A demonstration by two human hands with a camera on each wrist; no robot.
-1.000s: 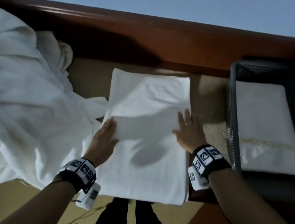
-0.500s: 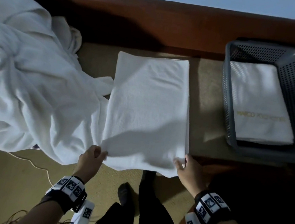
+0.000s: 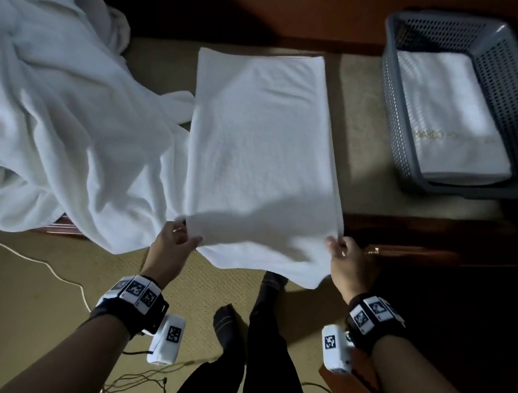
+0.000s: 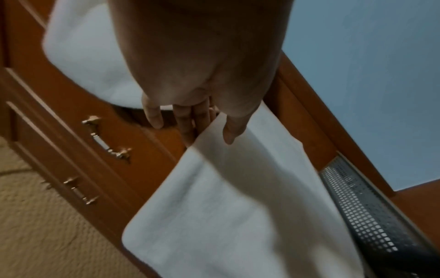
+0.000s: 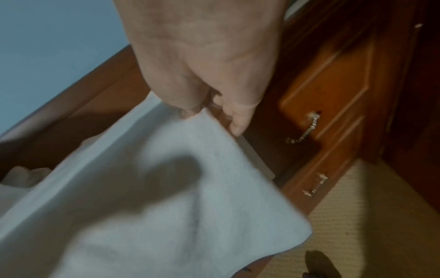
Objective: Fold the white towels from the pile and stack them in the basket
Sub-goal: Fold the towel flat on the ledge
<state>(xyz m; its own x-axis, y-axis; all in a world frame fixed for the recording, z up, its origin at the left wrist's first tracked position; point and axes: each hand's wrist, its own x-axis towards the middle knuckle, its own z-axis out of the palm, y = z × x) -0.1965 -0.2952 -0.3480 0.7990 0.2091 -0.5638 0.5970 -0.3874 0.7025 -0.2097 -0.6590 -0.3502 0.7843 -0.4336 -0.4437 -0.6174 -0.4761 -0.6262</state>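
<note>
The half-folded white terry towel lies flat on the tan mat just left of the grey perforated plastic basket, its near end hanging off the dresser's edge. To my eye the job now is to carry that near end up and over to the far edge: both corners should rise together and level, land square on the far hem, then be smoothed so the bundle matches the folded white towel with gold lettering already inside the basket. The left hand pinches the near left corner, thumb on top and fingers beneath. The right hand pinches the near right corner the same way. The loose heap of white towels sits well left of the basket, beyond the towel
</note>
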